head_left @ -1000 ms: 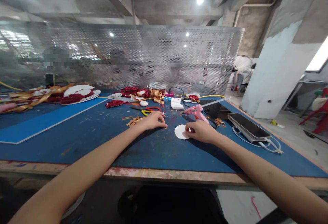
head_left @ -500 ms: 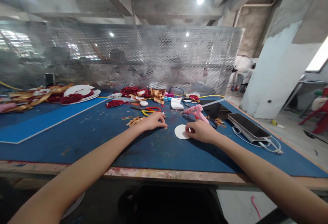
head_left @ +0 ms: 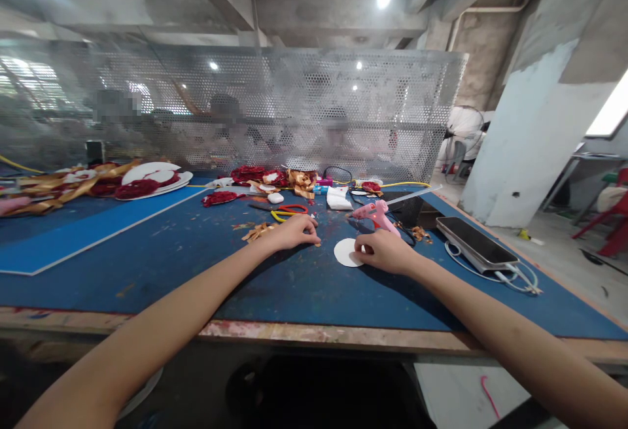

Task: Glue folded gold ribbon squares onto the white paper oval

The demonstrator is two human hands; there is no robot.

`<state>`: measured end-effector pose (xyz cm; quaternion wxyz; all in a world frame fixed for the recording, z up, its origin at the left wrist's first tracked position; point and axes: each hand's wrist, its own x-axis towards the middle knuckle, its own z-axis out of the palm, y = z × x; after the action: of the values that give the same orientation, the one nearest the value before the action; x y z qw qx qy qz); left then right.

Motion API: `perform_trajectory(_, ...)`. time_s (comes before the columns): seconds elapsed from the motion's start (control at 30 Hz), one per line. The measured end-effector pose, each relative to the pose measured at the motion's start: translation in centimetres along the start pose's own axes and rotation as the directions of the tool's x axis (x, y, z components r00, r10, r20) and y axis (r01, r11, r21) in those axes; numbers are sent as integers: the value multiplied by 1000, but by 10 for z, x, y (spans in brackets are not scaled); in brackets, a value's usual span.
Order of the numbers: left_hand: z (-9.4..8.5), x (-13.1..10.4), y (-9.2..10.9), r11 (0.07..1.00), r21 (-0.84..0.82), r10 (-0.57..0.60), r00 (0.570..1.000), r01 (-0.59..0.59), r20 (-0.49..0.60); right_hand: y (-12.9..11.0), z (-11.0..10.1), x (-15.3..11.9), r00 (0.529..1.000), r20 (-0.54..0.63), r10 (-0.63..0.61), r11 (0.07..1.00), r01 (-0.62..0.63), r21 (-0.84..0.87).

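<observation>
Nothing on the bench [head_left: 289, 291] shows any clear shift since the earlier frame; both our hands keep their places. Our white disc [head_left: 345, 252] lies flat just right of the frame's centre, thin, smooth and matte like card or felt, and round, so it has no long axis. It sits between our hands, immediately left of our right grip, which is the nearer one. The right hand [head_left: 387, 250] has thumb and forefinger closed together on the disc's right edge. Our left hand [head_left: 297, 231] is apart from it, up and to the left, fingers bent; a tan scrap [head_left: 318, 244] shows by the fingertips, but we cannot tell whether they hold it.

Just beyond the right hand we see a glossy pink glue gun [head_left: 381, 212], nozzle pointing left. Behind the left hand lie scissors [head_left: 297, 206] with red and yellow handles, and beside its wrist curl satiny gold shavings [head_left: 258, 233]. Farther out, crumpled dark-red fabric [head_left: 220, 199] lies upper left of centre, a flat black-faced phone [head_left: 475, 240] is at right, and a perforated metal screen [head_left: 294, 95] spans the back.
</observation>
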<state>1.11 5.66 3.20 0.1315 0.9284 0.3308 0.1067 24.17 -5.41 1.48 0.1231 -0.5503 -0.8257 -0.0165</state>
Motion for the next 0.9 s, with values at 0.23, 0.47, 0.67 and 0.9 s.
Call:
perform_trajectory(0.23,-4,-1,-3,999,-11,38,999,-39,-37,0,0,0,1000,-9,2,1000,-2,-8)
perform_trajectory(0.47,-4,-1,-7,997,-68,24,998,-20,53,1,0,0,1000,-23,-6,1000,6,4)
perform_trajectory(0.67,-3,-1,-5,997,-79,0,995,7,95,1,1,0,1000,-18,1,1000,-1,-6)
perform_trajectory(0.9,0,-1,-6,997,-51,59,994,-54,88,0,1,0,1000,-18,2,1000,-2,-3)
